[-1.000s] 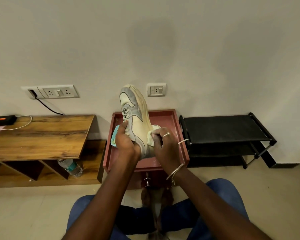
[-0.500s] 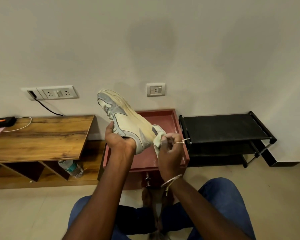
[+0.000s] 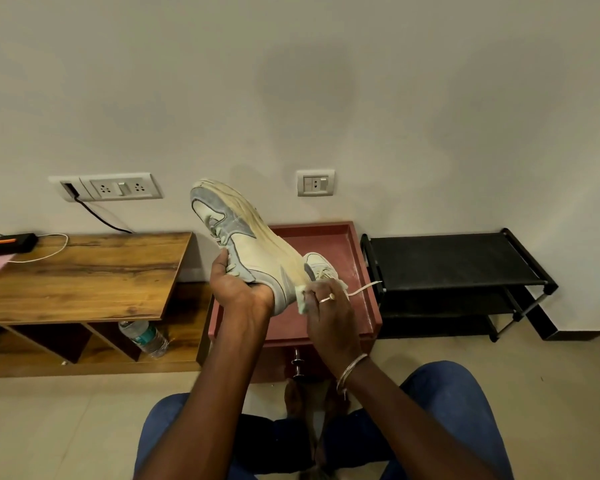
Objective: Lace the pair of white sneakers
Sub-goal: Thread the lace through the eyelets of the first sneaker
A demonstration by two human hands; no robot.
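1. two sneakers: the raised sneaker (image 3: 257, 258) and the second sneaker (image 3: 321, 266).
2. two hands: the left hand (image 3: 241, 289) and the right hand (image 3: 328, 308).
3. one lace (image 3: 362, 288), its end poking out past the right hand.
4. one red tray (image 3: 361, 271).
5. one wooden tabletop (image 3: 84, 275) and one black shoe rack (image 3: 447, 261).
6. three wall plates: the plug plate (image 3: 66, 188), the wide socket plate (image 3: 120, 187) and the small socket plate (image 3: 315, 182).
7. one water bottle (image 3: 144, 337), one ring (image 3: 328, 297), one small dumbbell (image 3: 297, 367), one black charger box (image 3: 13, 242).
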